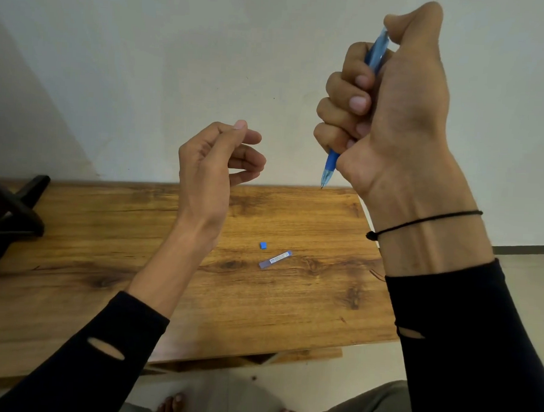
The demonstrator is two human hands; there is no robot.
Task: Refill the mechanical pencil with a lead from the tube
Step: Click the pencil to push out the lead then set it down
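Note:
My right hand (392,111) is raised high and wrapped in a fist around a blue mechanical pencil (329,166), tip pointing down, thumb pressing on its top end. My left hand (216,158) hovers to the left at about the pencil tip's height, thumb and forefinger pinched together; whether they hold a lead is too small to tell. On the wooden table (105,228) lies a small clear lead tube (275,259) with its blue cap (263,245) lying apart just behind it.
A black stand (9,211) sits at the table's left end. The table's back edge meets a pale wall. Bare feet (172,405) and a knee show below the front edge, on a light floor.

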